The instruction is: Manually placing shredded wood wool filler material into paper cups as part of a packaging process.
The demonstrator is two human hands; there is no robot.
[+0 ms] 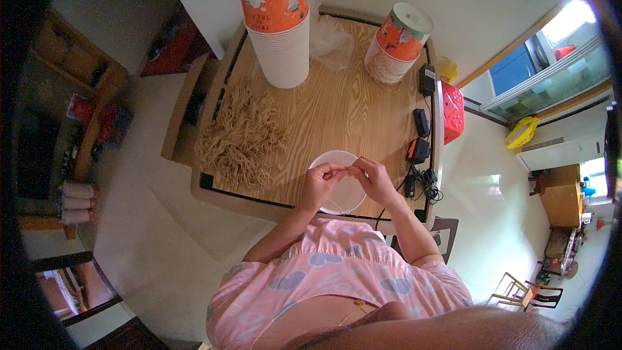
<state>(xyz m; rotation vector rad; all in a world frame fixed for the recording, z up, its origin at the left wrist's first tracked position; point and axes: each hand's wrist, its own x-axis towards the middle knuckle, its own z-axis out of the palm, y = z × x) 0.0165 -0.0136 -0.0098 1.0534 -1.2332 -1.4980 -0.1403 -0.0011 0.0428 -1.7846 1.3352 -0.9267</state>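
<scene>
A white paper cup (pixel 327 159) stands at the near edge of the wooden table (pixel 350 104). Both hands hover over its mouth. My left hand (pixel 319 185) pinches one end of a thin tan strand, and my right hand (pixel 374 178) pinches the other end; the fingertips nearly meet above the cup. A loose heap of the same tan strands (pixel 243 136) lies on the table to the left of the cup.
Two tall stacks of white cups with orange printed tops stand at the back, one left (pixel 278 23) and one right (pixel 398 42). A crumpled clear bag (pixel 330 42) lies between them. Black chargers and cables (pixel 420 149) line the right edge beside a red basket (pixel 451 111).
</scene>
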